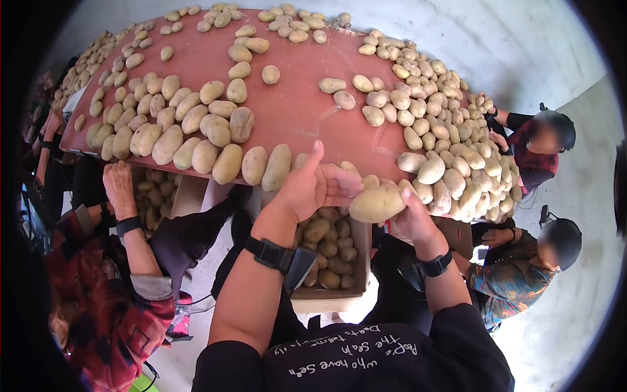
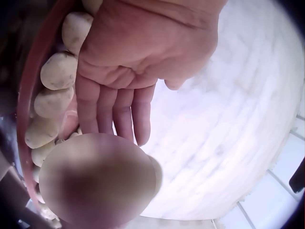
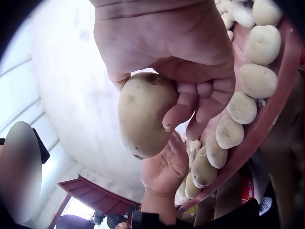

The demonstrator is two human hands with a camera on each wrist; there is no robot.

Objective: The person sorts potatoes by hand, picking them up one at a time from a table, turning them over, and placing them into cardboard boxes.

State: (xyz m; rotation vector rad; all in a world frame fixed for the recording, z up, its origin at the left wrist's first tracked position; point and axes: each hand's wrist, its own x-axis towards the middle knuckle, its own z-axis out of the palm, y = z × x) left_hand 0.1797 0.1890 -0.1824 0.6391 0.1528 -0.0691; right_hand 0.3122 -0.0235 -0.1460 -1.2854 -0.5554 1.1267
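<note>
A large pale potato (image 1: 377, 204) is gripped by the right hand (image 1: 418, 219) just off the near edge of the red table. In the right wrist view, the thumb and curled fingers of the right hand (image 3: 167, 52) pinch that potato (image 3: 147, 114), which shows small dark spots. The left hand (image 1: 312, 186) is beside it, fingers straight and thumb raised, holding nothing. In the left wrist view, the left hand (image 2: 143, 52) has its fingers extended towards a blurred rounded shape.
The red table (image 1: 300, 124) bears rows and heaps of potatoes, with a large heap (image 1: 457, 170) at the right. Below its near edge is a box (image 1: 359, 261) of potatoes. A person's hand (image 1: 119, 186) is at the left; two people sit at the right.
</note>
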